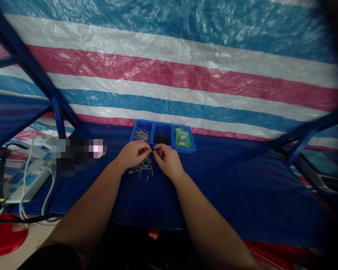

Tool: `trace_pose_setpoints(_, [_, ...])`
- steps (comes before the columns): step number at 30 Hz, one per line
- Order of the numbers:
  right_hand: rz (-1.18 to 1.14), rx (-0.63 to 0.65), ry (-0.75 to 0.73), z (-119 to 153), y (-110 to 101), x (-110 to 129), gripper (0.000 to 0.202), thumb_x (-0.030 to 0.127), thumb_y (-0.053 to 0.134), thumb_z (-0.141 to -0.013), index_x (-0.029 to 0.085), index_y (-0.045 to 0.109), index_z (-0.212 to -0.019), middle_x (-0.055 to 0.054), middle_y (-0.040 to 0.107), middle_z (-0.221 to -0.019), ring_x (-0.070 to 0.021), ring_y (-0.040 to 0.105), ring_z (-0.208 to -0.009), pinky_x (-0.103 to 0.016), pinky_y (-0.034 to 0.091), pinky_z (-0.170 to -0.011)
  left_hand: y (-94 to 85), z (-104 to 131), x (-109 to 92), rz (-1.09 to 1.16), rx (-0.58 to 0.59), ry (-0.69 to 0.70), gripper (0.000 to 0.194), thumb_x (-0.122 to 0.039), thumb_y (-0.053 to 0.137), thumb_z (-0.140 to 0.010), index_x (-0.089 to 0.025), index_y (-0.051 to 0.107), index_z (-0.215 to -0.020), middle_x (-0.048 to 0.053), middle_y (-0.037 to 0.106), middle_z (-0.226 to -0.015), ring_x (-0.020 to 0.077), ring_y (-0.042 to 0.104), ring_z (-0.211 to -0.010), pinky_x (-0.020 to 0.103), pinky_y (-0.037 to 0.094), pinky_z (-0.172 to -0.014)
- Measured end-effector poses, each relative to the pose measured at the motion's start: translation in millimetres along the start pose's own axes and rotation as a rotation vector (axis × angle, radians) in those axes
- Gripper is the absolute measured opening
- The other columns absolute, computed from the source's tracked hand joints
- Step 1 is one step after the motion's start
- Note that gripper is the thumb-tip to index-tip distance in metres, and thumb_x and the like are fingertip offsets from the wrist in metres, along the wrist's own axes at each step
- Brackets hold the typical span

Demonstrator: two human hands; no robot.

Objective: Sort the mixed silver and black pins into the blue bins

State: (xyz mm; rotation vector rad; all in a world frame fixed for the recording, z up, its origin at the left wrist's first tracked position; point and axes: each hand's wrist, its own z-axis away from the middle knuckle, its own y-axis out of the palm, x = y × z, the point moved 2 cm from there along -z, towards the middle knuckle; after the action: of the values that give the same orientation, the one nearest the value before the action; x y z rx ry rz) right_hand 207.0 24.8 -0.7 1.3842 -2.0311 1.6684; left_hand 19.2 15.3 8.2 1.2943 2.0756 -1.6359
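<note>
Thin piece [154, 150] between both hands [170, 160]

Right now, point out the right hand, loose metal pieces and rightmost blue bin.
Right hand [169, 162], head view, its back.
Loose metal pieces [143, 165], head view, pile middle.
Rightmost blue bin [186, 150], head view, front wall.

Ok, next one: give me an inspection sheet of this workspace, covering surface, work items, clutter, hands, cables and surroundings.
Surface: blue tabletop, spreading to both sides of the hands.
Work items: three blue bins side by side, with silver pieces, dark pieces and green-looking packets; loose thin rods piled in front.
Clutter: pixelated object at the left, not identifiable.
Hands: left hand and right hand meet at a small thin piece; exact grip too small to tell.
Cables: white cables and a black cable around power strips, far left.
Surroundings: striped sheet behind, blue frame at the sides.
</note>
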Motion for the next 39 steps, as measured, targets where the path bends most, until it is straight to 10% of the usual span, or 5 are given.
trace_pose_setpoints(7, [0.015, 0.084, 0.055, 3, 4, -2, 0.028, 0.030, 0.066, -0.087, 0.022, 0.053, -0.111, 0.001, 0.061, -0.083, -0.0149, 0.057, -0.071, -0.025, 0.039, -0.063, -12.5, 3, 16, -0.074, -0.428, -0.230, 0.024, -0.043, 0.068, -0.089, -0.021, 0.076, -0.091, 0.004, 0.072, -0.079, 0.0150, 0.060, -0.066, 0.030, 0.046, -0.065])
trace_pose_setpoints(16, [0.198, 0.255, 0.021, 5, 16, 1, 0.007, 0.019, 0.067, -0.084, 0.022, 0.068, -0.090, -0.003, 0.067, -0.093, -0.0165, 0.064, -0.082, -0.027, 0.044, -0.073, -11.8, 4, 27, -0.189, -0.411, -0.350, 0.018, -0.035, 0.066, -0.087, -0.022, 0.077, -0.095, 0.001, 0.070, -0.071, 0.0148, 0.060, -0.062, 0.029, 0.043, -0.063])
trace_pose_setpoints(29, [0.220, 0.177, 0.128, 1, 12, -6, 0.014, 0.012, 0.064, -0.074, 0.022, 0.060, -0.083, -0.001, 0.068, -0.083, -0.0162, 0.060, -0.072, -0.025, 0.039, -0.064, 4.2, 0, 11, -0.049, 0.025, -0.083, 0.016, -0.025, 0.063, -0.087, -0.020, 0.075, -0.096, -0.002, 0.061, -0.064, 0.0125, 0.054, -0.058, 0.026, 0.040, -0.058])
trace_pose_setpoints(39, [-0.071, 0.075, -0.065, 0, 5, 1, 0.016, 0.011, 0.057, -0.077, 0.021, 0.058, -0.090, -0.002, 0.060, -0.086, -0.0156, 0.057, -0.077, -0.025, 0.044, -0.069, -0.9, 0, 0, -0.057, 0.110, 0.021, 0.014, -0.026, 0.060, -0.093, -0.019, 0.073, -0.094, 0.004, 0.068, -0.083, 0.0158, 0.062, -0.076, 0.029, 0.046, -0.068])
